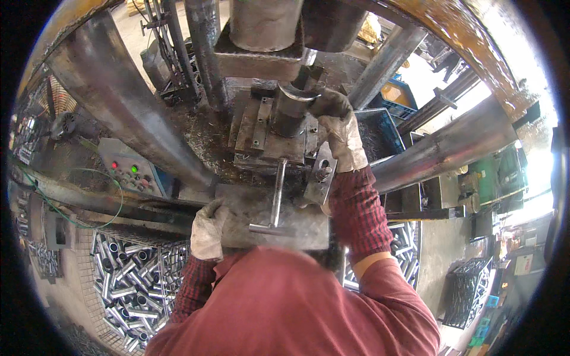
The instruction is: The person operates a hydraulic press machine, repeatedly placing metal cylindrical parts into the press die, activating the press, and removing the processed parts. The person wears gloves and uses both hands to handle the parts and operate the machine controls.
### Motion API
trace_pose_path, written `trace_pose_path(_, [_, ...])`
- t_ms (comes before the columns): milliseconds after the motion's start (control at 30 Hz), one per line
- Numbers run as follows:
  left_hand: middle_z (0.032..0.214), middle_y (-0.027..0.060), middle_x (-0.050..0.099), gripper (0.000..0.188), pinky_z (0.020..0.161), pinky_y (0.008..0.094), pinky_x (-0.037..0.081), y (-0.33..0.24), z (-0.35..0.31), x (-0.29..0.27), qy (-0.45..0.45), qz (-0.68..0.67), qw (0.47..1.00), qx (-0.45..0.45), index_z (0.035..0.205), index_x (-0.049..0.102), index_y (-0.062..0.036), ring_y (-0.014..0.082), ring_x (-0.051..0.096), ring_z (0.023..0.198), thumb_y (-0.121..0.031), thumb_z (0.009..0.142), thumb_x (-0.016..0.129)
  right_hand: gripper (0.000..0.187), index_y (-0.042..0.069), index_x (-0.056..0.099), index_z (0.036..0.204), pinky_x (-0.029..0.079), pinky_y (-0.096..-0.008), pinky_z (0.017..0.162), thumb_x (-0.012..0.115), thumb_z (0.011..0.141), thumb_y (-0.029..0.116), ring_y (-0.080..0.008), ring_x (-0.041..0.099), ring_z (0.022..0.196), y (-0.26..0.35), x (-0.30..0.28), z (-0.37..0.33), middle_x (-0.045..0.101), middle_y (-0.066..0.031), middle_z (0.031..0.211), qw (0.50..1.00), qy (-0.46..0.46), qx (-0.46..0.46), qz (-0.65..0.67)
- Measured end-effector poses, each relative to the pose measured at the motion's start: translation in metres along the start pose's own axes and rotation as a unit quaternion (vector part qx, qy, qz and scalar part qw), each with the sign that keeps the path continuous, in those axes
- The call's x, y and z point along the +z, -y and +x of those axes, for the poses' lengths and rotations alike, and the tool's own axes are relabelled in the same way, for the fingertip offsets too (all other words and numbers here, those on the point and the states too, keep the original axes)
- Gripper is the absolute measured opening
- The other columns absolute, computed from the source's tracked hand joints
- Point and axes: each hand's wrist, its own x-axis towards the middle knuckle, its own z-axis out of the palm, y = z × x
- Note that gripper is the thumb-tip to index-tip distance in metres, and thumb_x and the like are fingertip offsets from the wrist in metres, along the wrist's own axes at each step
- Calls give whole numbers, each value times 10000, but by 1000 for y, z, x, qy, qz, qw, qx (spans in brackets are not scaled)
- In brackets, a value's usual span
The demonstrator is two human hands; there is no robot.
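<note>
My right hand, in a soiled pale glove with dark fingers, reaches forward to the die block of the press. Its fingers curl beside a steel cylinder with a shiny, curved hollow top; whatever lies inside them is hidden. The cylinder stands on a bolted steel base. My left hand, also gloved, is closed at the left edge of a flat metal plate; what it grips, if anything, is out of sight. Between my hands a T-shaped steel bar lies over the plate, its crosspiece toward me.
Above the die hangs the press ram, with thick columns around it. A control box with lit red and green lamps stands left. Wire bins hold many cut tubes below. A blue tray sits behind my right hand.
</note>
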Motion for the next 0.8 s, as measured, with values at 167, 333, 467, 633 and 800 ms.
trace_pose_path(167, [1213,133,842,362,1016,346,586,-7,6,6,51,-15,999,2,1373,782,38,193,762,1096,-200,1100,760,417,75,764,1400,648,-425,899,774,1034,276,-314,816,1017,48,0,-18,848,-142,1131,935,5,63,-349])
trace_pose_path(333, [1149,67,832,330,948,322,581,-19,5,12,56,-72,996,23,1372,785,25,130,721,1026,-158,1097,775,483,93,769,1269,643,-556,897,627,1111,527,-474,805,1035,84,5,-47,823,-266,1031,700,-28,66,-711])
trace_pose_path(467, [1144,73,839,337,941,338,589,-23,4,3,74,-66,995,-21,1369,791,11,140,735,1031,-182,1094,774,480,93,793,1346,645,-538,890,678,1090,482,-450,805,1066,75,2,-39,830,-249,1121,754,-69,31,-653])
trace_pose_path(633, [1086,120,846,326,938,365,606,-16,6,-9,51,45,997,33,1335,795,16,176,765,1004,-200,1093,755,346,76,792,1358,649,-462,918,700,1095,282,-372,840,1052,54,-2,-28,843,-239,1105,807,-44,-14,-589])
trace_pose_path(800, [1093,146,857,338,932,376,606,-22,9,-7,51,36,998,30,1324,795,22,185,781,1003,-216,1085,772,314,18,785,1384,627,-362,935,703,1120,169,-236,806,1086,60,-23,-18,849,-168,1237,893,105,-22,-436])
